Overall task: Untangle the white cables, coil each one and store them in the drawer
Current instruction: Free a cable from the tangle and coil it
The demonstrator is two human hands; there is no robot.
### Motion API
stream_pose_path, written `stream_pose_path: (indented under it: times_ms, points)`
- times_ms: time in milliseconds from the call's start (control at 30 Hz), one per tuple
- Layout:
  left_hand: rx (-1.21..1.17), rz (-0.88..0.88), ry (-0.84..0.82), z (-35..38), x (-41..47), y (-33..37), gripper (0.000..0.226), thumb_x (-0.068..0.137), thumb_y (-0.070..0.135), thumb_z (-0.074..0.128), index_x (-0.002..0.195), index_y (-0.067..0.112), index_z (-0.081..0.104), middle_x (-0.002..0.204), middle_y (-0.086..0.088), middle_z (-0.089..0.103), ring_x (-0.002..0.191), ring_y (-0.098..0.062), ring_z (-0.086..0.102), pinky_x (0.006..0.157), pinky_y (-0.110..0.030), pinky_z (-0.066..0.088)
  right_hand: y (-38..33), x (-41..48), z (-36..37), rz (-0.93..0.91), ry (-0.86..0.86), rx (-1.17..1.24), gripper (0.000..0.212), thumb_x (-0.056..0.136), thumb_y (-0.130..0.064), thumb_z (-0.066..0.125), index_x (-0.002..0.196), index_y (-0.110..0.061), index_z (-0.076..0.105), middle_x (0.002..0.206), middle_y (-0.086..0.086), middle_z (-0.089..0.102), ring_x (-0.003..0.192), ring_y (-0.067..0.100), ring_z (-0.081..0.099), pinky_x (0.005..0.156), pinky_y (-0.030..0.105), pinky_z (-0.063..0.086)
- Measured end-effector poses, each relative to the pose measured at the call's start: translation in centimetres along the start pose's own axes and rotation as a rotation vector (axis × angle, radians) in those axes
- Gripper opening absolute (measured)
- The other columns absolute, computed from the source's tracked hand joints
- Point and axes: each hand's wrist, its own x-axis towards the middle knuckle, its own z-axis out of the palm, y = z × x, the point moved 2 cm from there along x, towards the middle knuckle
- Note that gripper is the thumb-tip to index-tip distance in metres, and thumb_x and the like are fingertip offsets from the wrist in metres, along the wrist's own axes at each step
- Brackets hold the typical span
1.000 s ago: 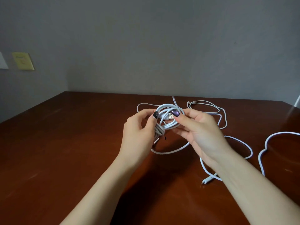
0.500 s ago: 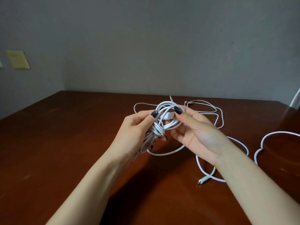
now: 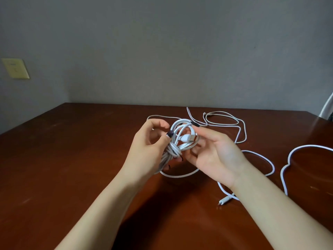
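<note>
head view: since the earlier frames your right hand lets go of the usb plug. before it pinched the plug between thumb and first finger; now its palm is turned up and the fingers are almost straight. they only touch the loop from behind and from the top. your left hand is a little lower and turned, and its first finger is lifted away.

the left hand holds the coiled cable above the table. the thumb presses on the side of the loop and the lower fingers are curled round the wrapped middle. the plug lies inside the loop, not held by any finger. a tail of this cable hangs down to the wood under your hands.

i judge that one cable is nearly coiled: the loops are made and the middle is wrapped, but the end is not yet fixed, so it can open again if you loosen the grip.

much is left. the loose cables lie behind your right hand in open curves, crossing each other. another white cable lies well apart at the right, and a small plug rests near your right wrist. i cannot tell which cable it belongs to. none of these is coiled. the drawer is not in view, so nothing is stored as far as you can see here.
</note>
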Motion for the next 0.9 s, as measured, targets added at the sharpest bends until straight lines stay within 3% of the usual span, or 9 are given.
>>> stream_pose_path:
  times_ms: [67, 167, 267, 367, 467, 633, 767, 833, 900]
  points:
    - [-0.028, -0.015, -0.019, -0.1, 0.0, 0.0, 0.013, 0.097, 0.0, 0.045, 0.099, 0.01, 0.053, 0.077, -0.014, 0.064, 0.054, -0.031, 0.064, 0.062, -0.051, 0.048, -0.1, -0.1, 0.0, -0.006, -0.038, 0.013, 0.04, 0.068, -0.014, 0.064, 0.107, -0.005, 0.063, 0.093, 0.009, 0.067, 0.082, 0.018, 0.062, 0.076, 0.029, 0.049]
    - [-0.035, -0.049, -0.057, -0.3, 0.0, 0.3, 0.015, 0.098, 0.002, 0.044, 0.099, 0.01, 0.057, 0.072, -0.013, 0.068, 0.054, -0.028, 0.065, 0.052, -0.033, 0.047, 0.2, 0.1, 0.1, -0.07, -0.082, -0.018, 0.029, 0.074, -0.015, 0.06, 0.102, -0.007, 0.063, 0.095, 0.012, 0.067, 0.079, 0.02, 0.064, 0.066, 0.03, 0.055]
    - [-0.038, -0.073, -0.046, -0.4, 0.0, 0.5, 0.014, 0.097, 0.006, 0.047, 0.1, 0.01, 0.06, 0.07, -0.011, 0.068, 0.054, -0.023, 0.066, 0.043, -0.026, 0.047, 0.4, 0.2, 0.2, -0.141, -0.09, -0.09, 0.027, 0.078, -0.02, 0.06, 0.102, -0.01, 0.065, 0.097, 0.012, 0.065, 0.08, 0.021, 0.062, 0.066, 0.032, 0.051]
    - [0.036, -0.037, -0.005, -0.1, 0.0, 0.5, 0.011, 0.096, 0.014, 0.052, 0.097, 0.013, 0.063, 0.073, -0.006, 0.071, 0.059, -0.02, 0.066, 0.054, -0.033, 0.05, 0.1, 0.1, 0.2, -0.186, -0.05, -0.155, 0.016, 0.089, -0.014, 0.055, 0.092, -0.015, 0.071, 0.087, 0.004, 0.068, 0.076, 0.014, 0.065, 0.064, 0.025, 0.053]
    - [0.113, -0.008, -0.01, 0.0, 0.1, 0.4, 0.009, 0.09, 0.013, 0.06, 0.098, 0.016, 0.063, 0.081, -0.003, 0.073, 0.063, -0.017, 0.065, 0.061, -0.039, 0.05, -0.1, 0.0, -0.1, -0.252, 0.047, -0.296, 0.025, 0.096, -0.015, 0.052, 0.082, -0.02, 0.072, 0.081, -0.002, 0.069, 0.073, 0.007, 0.065, 0.061, 0.019, 0.051]
    - [0.289, 0.078, -0.096, -0.1, 0.3, 0.0, 0.045, 0.069, 0.012, 0.08, 0.105, 0.027, 0.059, 0.094, 0.006, 0.07, 0.073, -0.005, 0.065, 0.057, -0.015, 0.046, -0.6, -0.1, -0.6, -0.34, 0.155, -0.418, 0.016, 0.094, -0.017, 0.056, 0.098, -0.024, 0.069, 0.089, -0.001, 0.068, 0.081, 0.008, 0.066, 0.062, 0.02, 0.053]
    - [0.376, 0.144, -0.105, -0.6, 0.2, -0.2, 0.044, 0.07, 0.007, 0.081, 0.104, 0.027, 0.061, 0.091, 0.006, 0.07, 0.085, -0.009, 0.067, 0.071, -0.024, 0.053, -1.2, -0.5, -0.3, -0.609, 0.134, -0.76, 0.027, 0.092, -0.018, 0.06, 0.112, -0.036, 0.065, 0.098, -0.014, 0.066, 0.089, 0.0, 0.063, 0.073, 0.012, 0.048]
    - [0.418, 0.184, -0.122, -0.6, 0.0, 0.1, 0.044, 0.072, 0.003, 0.077, 0.103, 0.031, 0.06, 0.093, 0.011, 0.07, 0.089, -0.005, 0.066, 0.079, -0.022, 0.051, -1.2, -0.6, 0.0, -0.735, 0.1, -0.954, 0.021, 0.09, -0.021, 0.063, 0.107, -0.032, 0.068, 0.097, -0.016, 0.068, 0.094, -0.001, 0.063, 0.08, 0.015, 0.048]
    - [0.448, 0.183, -0.14, -0.5, -0.1, 0.2, 0.044, 0.074, 0.001, 0.075, 0.105, 0.029, 0.062, 0.095, 0.012, 0.071, 0.092, -0.003, 0.067, 0.084, -0.025, 0.052, -1.1, -0.5, -0.3, -0.765, 0.131, -1.045, 0.014, 0.088, -0.017, 0.064, 0.093, -0.028, 0.071, 0.087, -0.014, 0.07, 0.087, 0.003, 0.065, 0.078, 0.024, 0.052]
